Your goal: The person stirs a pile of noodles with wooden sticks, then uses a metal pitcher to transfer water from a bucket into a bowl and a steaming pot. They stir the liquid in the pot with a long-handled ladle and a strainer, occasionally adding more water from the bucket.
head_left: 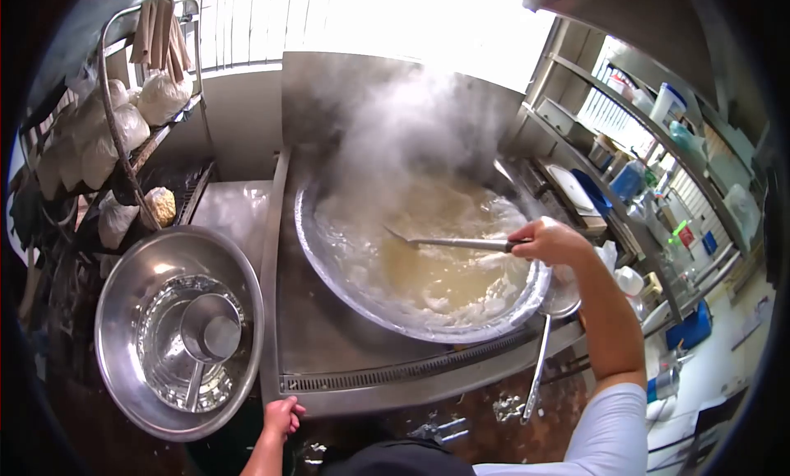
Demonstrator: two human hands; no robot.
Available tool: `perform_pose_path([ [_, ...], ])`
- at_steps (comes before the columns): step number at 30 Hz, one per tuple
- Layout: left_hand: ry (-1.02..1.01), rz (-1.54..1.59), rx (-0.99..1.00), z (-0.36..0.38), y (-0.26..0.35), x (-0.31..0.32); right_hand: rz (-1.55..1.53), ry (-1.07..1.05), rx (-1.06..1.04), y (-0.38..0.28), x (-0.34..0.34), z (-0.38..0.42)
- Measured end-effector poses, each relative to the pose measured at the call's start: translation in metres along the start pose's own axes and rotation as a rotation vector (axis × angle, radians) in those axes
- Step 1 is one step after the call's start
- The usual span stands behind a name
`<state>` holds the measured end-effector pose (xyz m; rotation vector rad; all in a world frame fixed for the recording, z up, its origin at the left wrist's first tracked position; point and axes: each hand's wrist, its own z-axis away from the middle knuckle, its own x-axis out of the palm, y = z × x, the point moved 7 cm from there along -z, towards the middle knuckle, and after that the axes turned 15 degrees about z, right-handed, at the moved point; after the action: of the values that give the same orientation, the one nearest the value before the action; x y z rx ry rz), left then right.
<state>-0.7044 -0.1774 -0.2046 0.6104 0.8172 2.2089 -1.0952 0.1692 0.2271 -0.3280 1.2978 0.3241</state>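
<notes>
Steam rises from a very wide metal pan (370, 318) full of cloudy, bubbling liquid with pale pieces in it. Over the pan's right side, my right hand (546, 240) is closed round the dark handle of a long metal utensil (465, 242), whose far end dips into the liquid near the middle. My left hand (284, 416) hangs low by the stove's front edge, its fingers curled; whether anything is in them is too small to tell. Left of the stove, a large steel bowl (123, 311) holds a smaller metal pot with a handle (202, 328).
The steel stove top (329, 352) has a slotted front strip. A long-handled strainer (539, 361) rests at the pan's right edge. Filled plastic bags (164, 97) stand on a rack at the left. Shelves (634, 118) with containers line the right side. The floor looks wet.
</notes>
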Motion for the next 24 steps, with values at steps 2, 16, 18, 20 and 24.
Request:
perform_pose_path([
  [2, -0.011, -0.026, 0.013, -0.001, 0.001, 0.000, -0.042, -0.039, 0.016, -0.003, -0.009, 0.023],
  [16, 0.013, -0.038, -0.009, 0.006, 0.000, 0.002, 0.099, -0.369, -0.039, -0.073, 0.099, -0.095],
  [18, 0.038, -0.029, -0.021, 0.008, 0.000, 0.001, 0.136, -0.233, -0.074, -0.074, 0.121, -0.145],
  [20, 0.034, -0.013, 0.069, 0.004, -0.003, -0.002, 0.245, -0.151, -0.078, -0.078, 0.129, -0.187],
  [24, 0.104, 0.017, 0.031, 0.003, -0.006, -0.006, 0.428, 0.044, -0.036, -0.065, 0.133, -0.286],
])
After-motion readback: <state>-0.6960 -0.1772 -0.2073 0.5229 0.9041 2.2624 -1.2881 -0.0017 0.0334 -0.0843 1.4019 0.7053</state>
